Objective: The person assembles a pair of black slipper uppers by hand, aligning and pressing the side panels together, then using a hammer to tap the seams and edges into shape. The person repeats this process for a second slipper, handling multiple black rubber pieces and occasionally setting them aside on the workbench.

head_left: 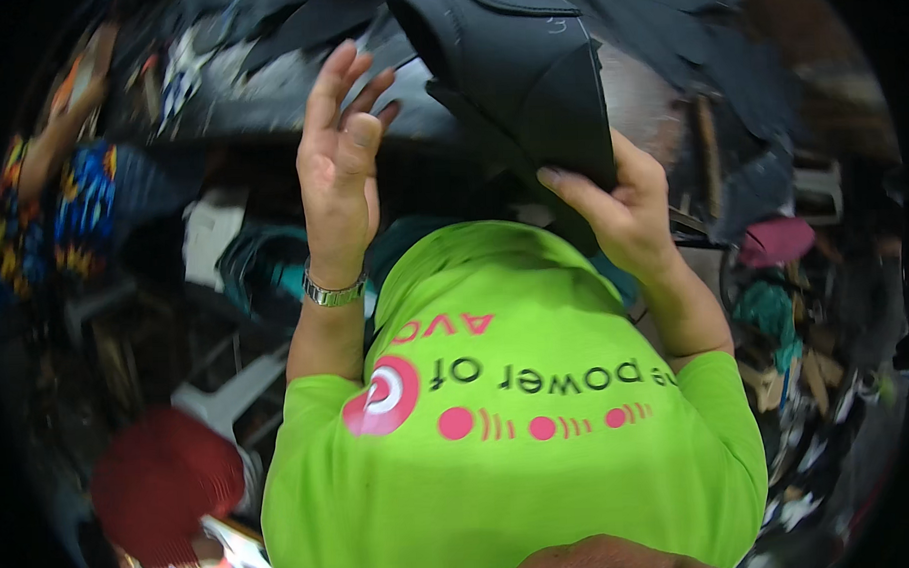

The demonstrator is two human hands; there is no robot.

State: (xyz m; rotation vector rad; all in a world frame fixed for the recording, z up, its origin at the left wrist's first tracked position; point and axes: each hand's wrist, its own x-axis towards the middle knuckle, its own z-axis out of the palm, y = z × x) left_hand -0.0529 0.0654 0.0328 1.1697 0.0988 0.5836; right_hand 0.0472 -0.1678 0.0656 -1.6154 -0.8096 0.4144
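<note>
- Desk (640,92) across the top, a bare grey patch showing right of centre
- Flat black sheets (666,21) overlapping on its right part
- More dark pieces (315,28) spread on its left part, blurred
- A blue-and-white item (182,78) toward its left end, too blurred to name

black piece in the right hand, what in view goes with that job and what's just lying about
Likely in the job:
- black piece, held in the right hand
- left hand, open

Probably just lying about:
- pink bundle
- green bundle
- brown scraps
</note>
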